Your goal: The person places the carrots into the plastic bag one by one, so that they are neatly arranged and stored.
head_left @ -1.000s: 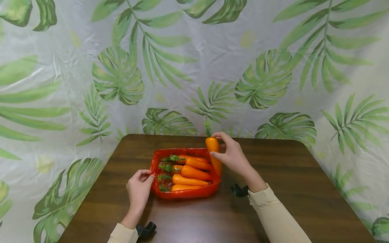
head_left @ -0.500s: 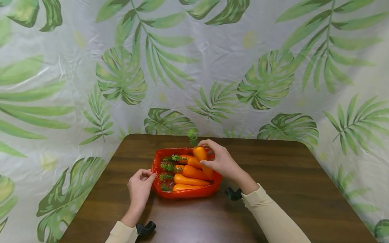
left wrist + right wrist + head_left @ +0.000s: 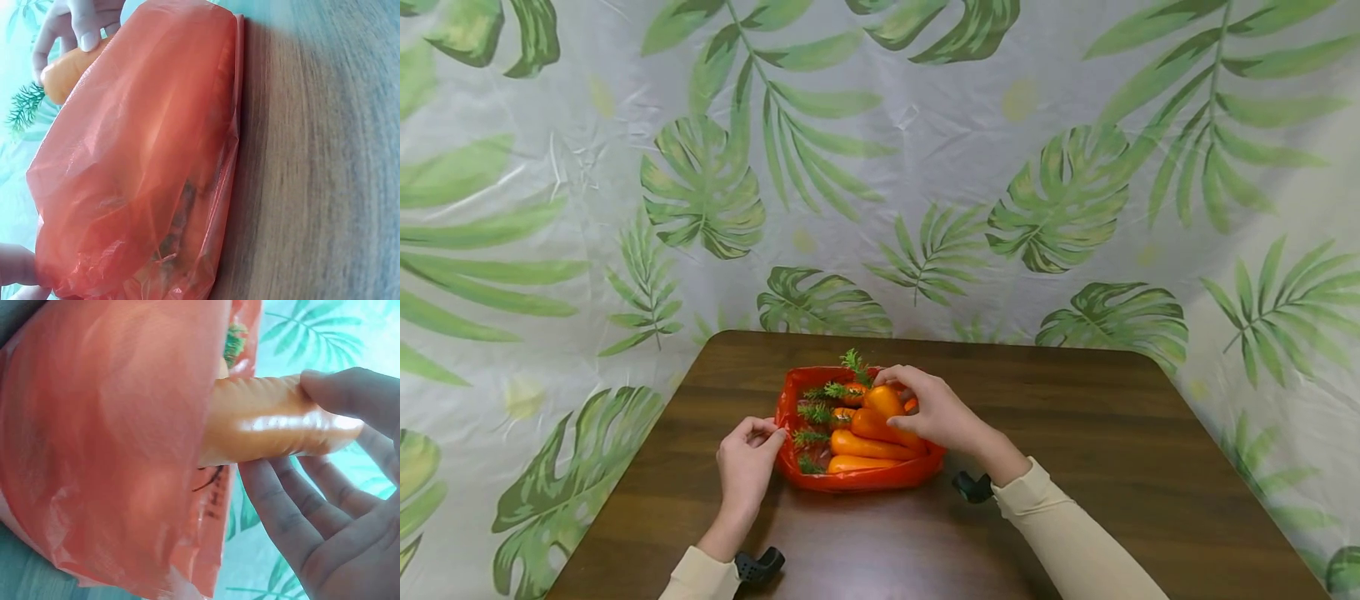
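Observation:
An opened red plastic bag [image 3: 880,478] holds several orange carrots [image 3: 868,447] with green tops, lying side by side. With thumb and fingers, my left hand [image 3: 745,468] pinches the bag's left edge. My right hand [image 3: 942,414] grips another carrot [image 3: 886,402] by its thick upper end, over the far right part of the bag. This carrot [image 3: 269,422] slants down, and in the right wrist view its lower part is hidden behind the bag wall. Its green top [image 3: 25,107] sticks out past the fingers in the left wrist view.
The bag stands on a dark brown wooden table [image 3: 1060,433], near the middle of its far half. Behind the far edge hangs a pale curtain [image 3: 940,150] with green leaf prints. Black wrist devices [image 3: 760,567] sit at both cuffs.
My right hand has moved left and down, bringing the carrot from the bag's right rim to low over the other carrots. The left hand still pinches the bag's edge.

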A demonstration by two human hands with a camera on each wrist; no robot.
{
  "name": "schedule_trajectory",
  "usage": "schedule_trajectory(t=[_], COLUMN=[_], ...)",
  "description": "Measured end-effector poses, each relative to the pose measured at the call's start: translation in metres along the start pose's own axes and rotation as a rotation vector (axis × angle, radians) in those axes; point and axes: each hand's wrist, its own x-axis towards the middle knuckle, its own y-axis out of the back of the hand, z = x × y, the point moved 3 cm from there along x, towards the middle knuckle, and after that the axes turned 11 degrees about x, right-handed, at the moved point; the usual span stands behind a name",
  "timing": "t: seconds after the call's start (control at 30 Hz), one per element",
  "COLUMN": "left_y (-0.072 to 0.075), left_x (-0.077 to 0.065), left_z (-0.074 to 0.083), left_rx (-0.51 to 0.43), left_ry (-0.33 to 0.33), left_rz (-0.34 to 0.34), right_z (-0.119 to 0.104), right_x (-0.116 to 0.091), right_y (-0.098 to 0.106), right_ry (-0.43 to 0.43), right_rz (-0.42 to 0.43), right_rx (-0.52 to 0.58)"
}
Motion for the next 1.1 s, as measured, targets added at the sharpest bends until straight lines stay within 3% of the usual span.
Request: schedule_trajectory(t=[0.67, 1.1], left_y=[0.001, 0.001], left_x=[0.001, 0.0], left_z=[-0.001, 0.002], left_rx=[0.01, 0.013], left_ry=[-0.011, -0.023], left_rz=[0.013, 0.012], right_z=[0.01, 0.014], right_x=[-0.001, -0.005], right_y=[-0.028, -0.041], right_ry=[0.012, 0.04], right_rz=[-0.161, -0.176], right_rx=[-0.18, -0.324])
